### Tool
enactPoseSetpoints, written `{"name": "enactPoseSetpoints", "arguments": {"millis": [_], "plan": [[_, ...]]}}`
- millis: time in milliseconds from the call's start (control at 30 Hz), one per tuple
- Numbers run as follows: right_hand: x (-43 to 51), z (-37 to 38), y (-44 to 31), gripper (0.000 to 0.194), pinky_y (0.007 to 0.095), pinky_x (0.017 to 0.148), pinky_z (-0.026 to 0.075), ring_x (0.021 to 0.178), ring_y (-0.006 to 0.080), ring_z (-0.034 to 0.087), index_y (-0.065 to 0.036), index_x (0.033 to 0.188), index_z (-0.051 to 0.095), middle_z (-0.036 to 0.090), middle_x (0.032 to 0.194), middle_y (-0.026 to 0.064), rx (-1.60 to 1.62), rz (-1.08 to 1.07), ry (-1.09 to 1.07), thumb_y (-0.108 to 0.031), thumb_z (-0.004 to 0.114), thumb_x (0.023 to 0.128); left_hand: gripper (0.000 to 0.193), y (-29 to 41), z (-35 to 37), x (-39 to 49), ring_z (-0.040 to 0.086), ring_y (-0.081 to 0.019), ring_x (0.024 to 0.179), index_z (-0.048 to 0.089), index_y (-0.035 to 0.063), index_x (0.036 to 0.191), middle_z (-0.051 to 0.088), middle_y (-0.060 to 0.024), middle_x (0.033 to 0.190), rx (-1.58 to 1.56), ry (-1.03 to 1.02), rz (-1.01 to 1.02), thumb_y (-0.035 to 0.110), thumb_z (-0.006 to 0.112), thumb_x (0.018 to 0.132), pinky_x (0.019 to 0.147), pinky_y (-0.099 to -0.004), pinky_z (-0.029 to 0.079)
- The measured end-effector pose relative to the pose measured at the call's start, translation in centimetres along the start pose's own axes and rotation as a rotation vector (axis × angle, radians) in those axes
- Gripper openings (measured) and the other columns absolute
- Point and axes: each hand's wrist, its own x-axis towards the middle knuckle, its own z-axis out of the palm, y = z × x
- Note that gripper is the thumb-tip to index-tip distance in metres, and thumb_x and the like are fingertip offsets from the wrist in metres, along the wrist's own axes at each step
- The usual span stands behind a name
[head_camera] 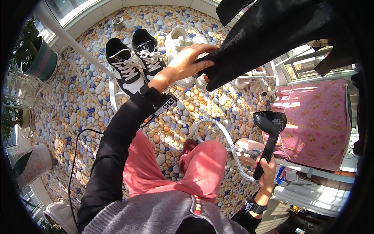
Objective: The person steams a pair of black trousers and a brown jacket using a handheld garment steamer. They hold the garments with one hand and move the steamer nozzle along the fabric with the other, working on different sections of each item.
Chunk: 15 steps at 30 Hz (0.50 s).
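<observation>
My left hand is stretched forward and grips the lower end of a black garment, which hangs at the upper right. Its fingertips are partly hidden by the fabric. Down at the right, my right hand is closed around the handle of a black handheld garment steamer, held apart from the garment with its head pointing up. A white braided hose loops from the handle's lower end over the floor by my knee.
Black-and-white sneakers and white shoes stand on the pebble-patterned floor beyond my left arm. A white metal pole slants at the upper left. Potted plants line the left. A pink patterned cloth covers something at the right.
</observation>
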Motion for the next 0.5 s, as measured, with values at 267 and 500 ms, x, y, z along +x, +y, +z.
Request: {"name": "enactPoseSetpoints", "arguments": {"millis": [267,500], "plan": [[0.3,3.0,-2.6,0.039,0.0285,0.064,0.048,0.07,0.0132,0.059,0.002,0.109,0.055,0.061,0.081,0.0069,-0.365,-0.171,-0.074,-0.025,0.069,0.085,0.024,0.4,-2.7,1.8,0.063,-0.0171,0.068,0.068,0.0047,0.106,0.067,-0.0105,0.077,0.315,-0.092,-0.157,0.024,0.068,0.091,0.065,-0.0311,0.05],[0.4,8.4,-5.3,0.044,0.0423,0.065,0.051,0.072,0.0384,0.065,-0.001,0.112,0.056,0.063,0.082,0.0185,-0.814,-0.375,-0.236,-0.022,0.074,0.078,0.024,2.1,-5.1,2.2,0.059,-0.0131,0.066,0.066,0.0021,0.107,0.064,-0.0086,0.075,0.212,-0.105,-0.195,0.02,0.067,0.092,0.062,-0.0293,0.048]]}}
